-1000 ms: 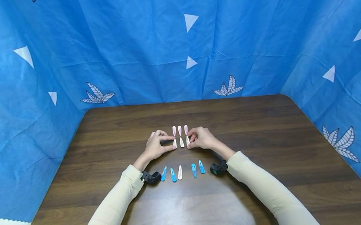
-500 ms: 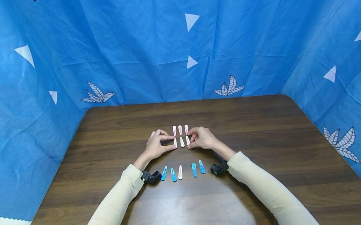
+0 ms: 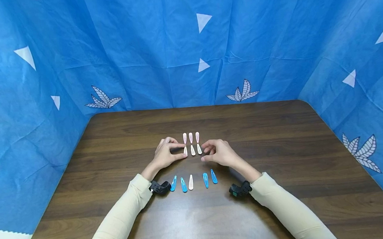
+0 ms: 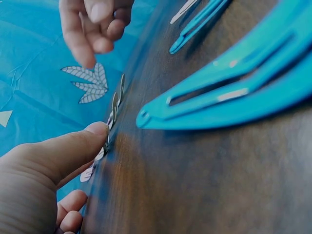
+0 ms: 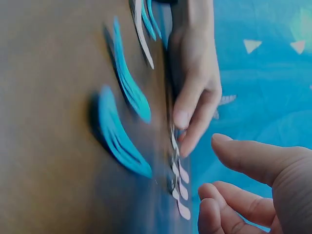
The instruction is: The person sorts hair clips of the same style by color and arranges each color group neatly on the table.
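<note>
Left of the middle cream clip (image 3: pixel 192 150), the left hand (image 3: pixel 163 153) pinches the left cream clip (image 3: pixel 185 151) end to end between thumb and index finger; right of that same middle clip, the right cream clip (image 3: pixel 199 149) lies on the brown table (image 3: pixel 265 135), and the right hand (image 3: pixel 220 152) hangs just beyond it, its thumb and index finger apart, the other fingers loosely bent, holding nothing; on the far side of the middle clip lie three pink clips (image 3: pixel 191 138) in a row; on its near side, between the forearms, lies a loose line: two blue clips (image 3: pixel 184 185), a pale clip (image 3: pixel 190 182), then, after a gap, two more blue clips (image 3: pixel 206 180); well behind the middle clip hangs a blue cloth (image 3: pixel 156 42) printed with white triangles and leaves.
</note>
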### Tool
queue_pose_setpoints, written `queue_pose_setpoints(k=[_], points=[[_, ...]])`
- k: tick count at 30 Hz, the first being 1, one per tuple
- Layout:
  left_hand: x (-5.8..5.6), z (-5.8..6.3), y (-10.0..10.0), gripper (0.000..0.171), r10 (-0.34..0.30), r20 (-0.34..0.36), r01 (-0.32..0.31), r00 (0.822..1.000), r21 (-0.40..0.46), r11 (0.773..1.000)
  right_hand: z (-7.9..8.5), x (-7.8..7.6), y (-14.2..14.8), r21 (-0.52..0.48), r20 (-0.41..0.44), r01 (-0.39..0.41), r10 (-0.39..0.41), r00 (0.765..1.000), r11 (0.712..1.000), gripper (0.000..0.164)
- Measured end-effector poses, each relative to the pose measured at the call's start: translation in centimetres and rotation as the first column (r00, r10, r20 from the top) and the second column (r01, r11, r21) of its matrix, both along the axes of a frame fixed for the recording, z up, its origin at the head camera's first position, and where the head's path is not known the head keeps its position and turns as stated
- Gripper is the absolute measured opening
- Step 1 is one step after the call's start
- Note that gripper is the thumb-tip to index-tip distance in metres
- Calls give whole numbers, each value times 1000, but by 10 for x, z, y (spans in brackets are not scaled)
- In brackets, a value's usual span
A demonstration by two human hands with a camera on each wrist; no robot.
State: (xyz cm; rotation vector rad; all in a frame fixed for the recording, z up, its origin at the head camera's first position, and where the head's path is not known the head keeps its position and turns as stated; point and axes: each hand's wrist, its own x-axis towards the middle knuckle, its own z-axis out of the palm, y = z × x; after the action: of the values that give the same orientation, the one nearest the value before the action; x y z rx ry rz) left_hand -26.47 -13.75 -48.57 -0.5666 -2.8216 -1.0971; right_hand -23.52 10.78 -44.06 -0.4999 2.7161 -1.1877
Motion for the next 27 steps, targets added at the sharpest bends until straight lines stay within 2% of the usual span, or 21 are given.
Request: queue_pose_setpoints(k=[7, 12, 20, 27], points=[[-1, 0, -1, 38, 3, 7, -3, 1000, 0, 1000, -3, 27, -2, -7, -57, -83, 83, 995, 997, 41], [-1, -2, -1, 38, 4, -1, -4, 1000, -5, 1000, -7, 41, -6, 27, -112, -133, 135, 984, 991, 46], [-1, -2, -1, 39, -2, -3, 2, 1000, -4, 1000, -13, 54, -17, 91, -192, -170, 184, 964, 981, 50], [0, -2, 0, 39, 1, -1, -1, 1000, 3, 1000, -18, 61, -25, 141, -195, -149, 175, 965, 979, 50]])
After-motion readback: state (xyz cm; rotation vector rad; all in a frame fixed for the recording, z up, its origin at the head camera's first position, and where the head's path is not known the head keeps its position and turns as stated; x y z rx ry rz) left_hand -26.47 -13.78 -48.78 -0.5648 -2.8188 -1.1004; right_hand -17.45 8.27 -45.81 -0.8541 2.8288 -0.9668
